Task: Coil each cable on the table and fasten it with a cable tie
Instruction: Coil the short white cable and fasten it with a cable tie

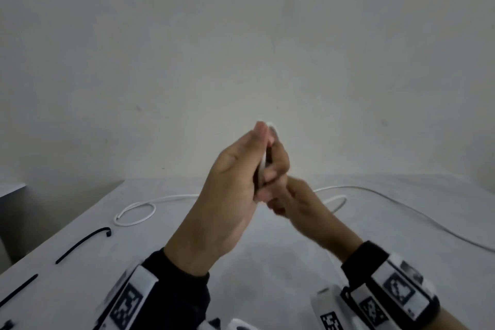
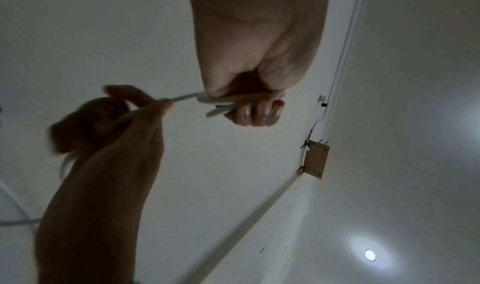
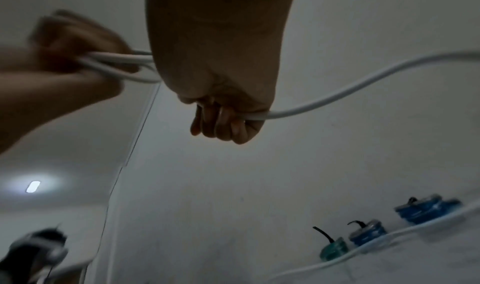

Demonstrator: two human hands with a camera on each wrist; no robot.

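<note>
**Coiling in hand, tie not yet on**

Both hands were raised above the bench (image 1: 267, 262). The left hand (image 1: 233, 190) was clenched around gathered loops of the white cable (image 2: 221, 103), fingers (image 2: 257, 112) curled over them, likely to keep the coil from springing apart. The right hand (image 1: 297, 203) was closed on the free run of that cable, feeding it toward the coil; its fingers (image 3: 223, 124) were wrapped round the strand. The slack trailed across the bench behind. Black cable ties (image 1: 80, 244) lay at the bench's left edge, within reach, untouched. Motion blur obscured the right fingertips.
</note>
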